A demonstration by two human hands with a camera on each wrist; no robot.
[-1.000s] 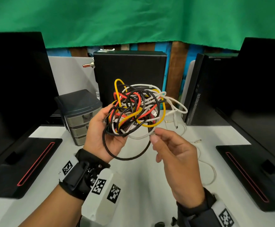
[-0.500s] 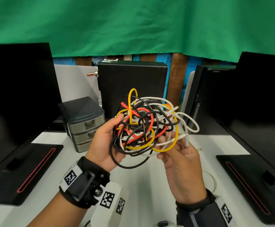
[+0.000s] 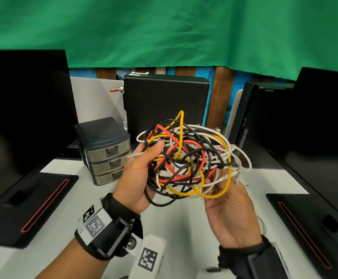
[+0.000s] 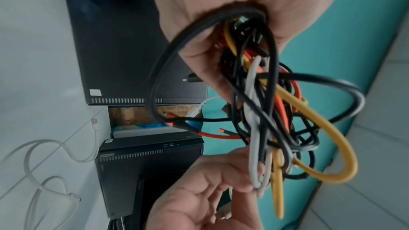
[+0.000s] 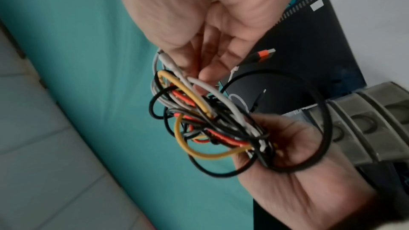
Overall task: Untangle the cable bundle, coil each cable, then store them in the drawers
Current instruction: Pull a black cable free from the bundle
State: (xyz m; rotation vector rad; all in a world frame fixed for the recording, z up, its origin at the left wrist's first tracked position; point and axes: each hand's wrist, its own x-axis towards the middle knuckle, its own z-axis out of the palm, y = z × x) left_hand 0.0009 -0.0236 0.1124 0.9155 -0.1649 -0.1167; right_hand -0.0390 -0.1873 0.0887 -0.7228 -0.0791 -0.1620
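A tangled cable bundle (image 3: 186, 162) of black, red, yellow and white cables is held up above the white table (image 3: 176, 222). My left hand (image 3: 142, 172) grips the bundle's left side, thumb on top and fingers hidden behind. A black loop hangs under that palm. My right hand (image 3: 224, 184) is at the lower right of the bundle and pinches a white cable (image 3: 227, 176) there. The left wrist view shows the bundle (image 4: 265, 102) between left hand (image 4: 221, 15) and right hand (image 4: 210, 190). In the right wrist view the right fingers (image 5: 208, 62) touch white strands of the bundle (image 5: 199, 120).
A grey three-drawer unit (image 3: 105, 152) stands at the back left, drawers closed. A black computer case (image 3: 164, 103) is behind the bundle. Monitors with black bases (image 3: 29, 206) flank both sides. A loose white cable (image 4: 44, 163) lies on the table to the right.
My right hand has moved from under the bundle to its lower right side and taken a white cable. The bundle has turned a little in my left hand.
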